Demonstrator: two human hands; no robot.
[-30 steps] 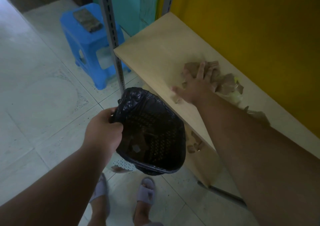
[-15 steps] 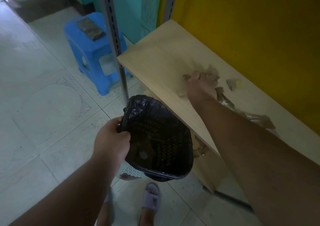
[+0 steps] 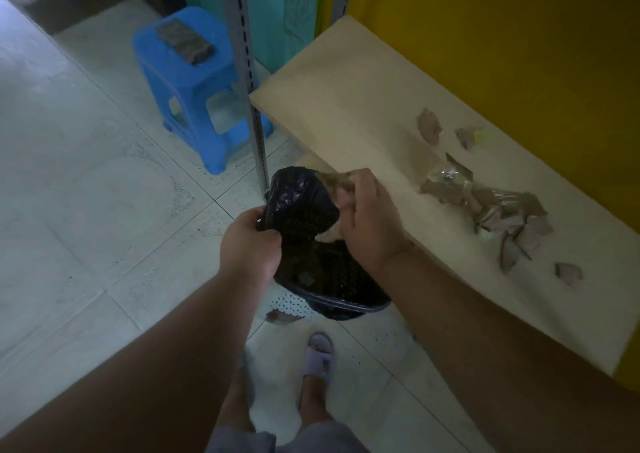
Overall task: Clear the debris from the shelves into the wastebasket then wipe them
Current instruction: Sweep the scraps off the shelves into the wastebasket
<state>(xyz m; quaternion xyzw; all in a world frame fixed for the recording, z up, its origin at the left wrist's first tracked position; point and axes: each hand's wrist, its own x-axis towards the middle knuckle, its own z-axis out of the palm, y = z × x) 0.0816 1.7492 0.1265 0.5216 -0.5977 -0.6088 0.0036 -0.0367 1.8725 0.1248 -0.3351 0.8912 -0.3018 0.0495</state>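
Your left hand (image 3: 250, 244) grips the rim of the black mesh wastebasket w/ black plastic liner (image 3: 322, 244), held just beside the front edge of the pale wooden shelf (image 3: 346, 106). Your right hand (image 3: 369, 222) is over the basket opening, fingers curled around brown cardboard scraps (image 3: 337, 180). Torn brown debris pieces w/ crinkled wrapper (image 3: 485, 196) lie on the shelf. 1 blue plastic stool (image 3: 187, 81) stands on the floor.

One view only — taken from the head, aimed forward and steeply down, close over the hands, shelf (image 3: 346, 106) and floor (image 3: 86, 210).
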